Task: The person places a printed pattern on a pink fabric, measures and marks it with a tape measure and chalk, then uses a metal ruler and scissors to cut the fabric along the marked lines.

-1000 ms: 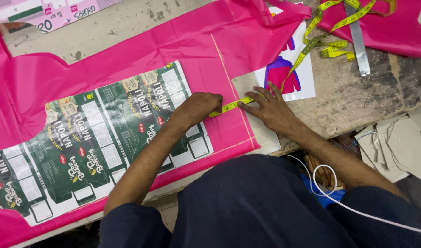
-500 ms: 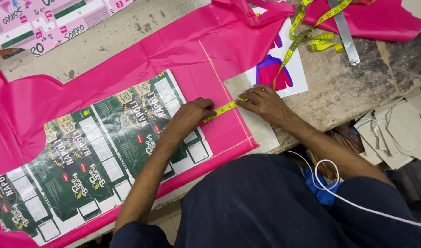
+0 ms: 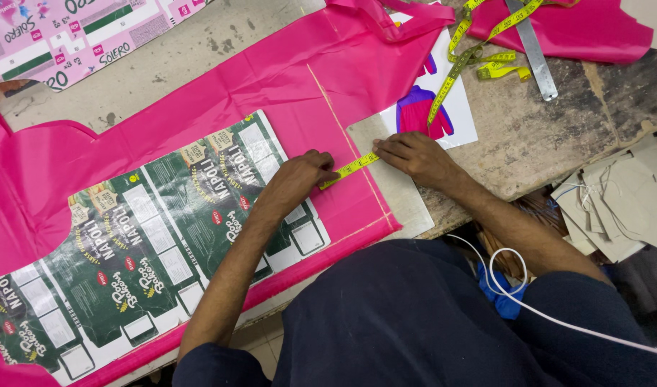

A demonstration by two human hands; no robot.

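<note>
Head view. I look down on a worktable [image 3: 558, 150] with both of the person's hands on a yellow measuring tape [image 3: 348, 169]. The left hand [image 3: 300, 178] is curled, its fingertips pinching and pressing one end of the tape flat onto the pink fabric [image 3: 221, 107], just beside the green printed cardboard pattern [image 3: 149, 244] that lies on the fabric. The right hand [image 3: 413, 156] lies flat with fingers extended, pressing the tape down at the fabric's marked edge, over a pale board [image 3: 393, 193]. Between the 2 hands I see 1 short taut stretch of tape crossing a chalk line on the fabric. The rest of the tape runs up past a printed sheet showing a jacket drawing [image 3: 429, 107] and loops near a metal ruler [image 3: 533, 46] at the top right. A second pink piece [image 3: 572, 32] lies under the ruler. A pink printed carton sheet [image 3: 63, 36] sits top left. Cut paper pieces [image 3: 615, 208] lie stacked at the right, below the table edge.
</note>
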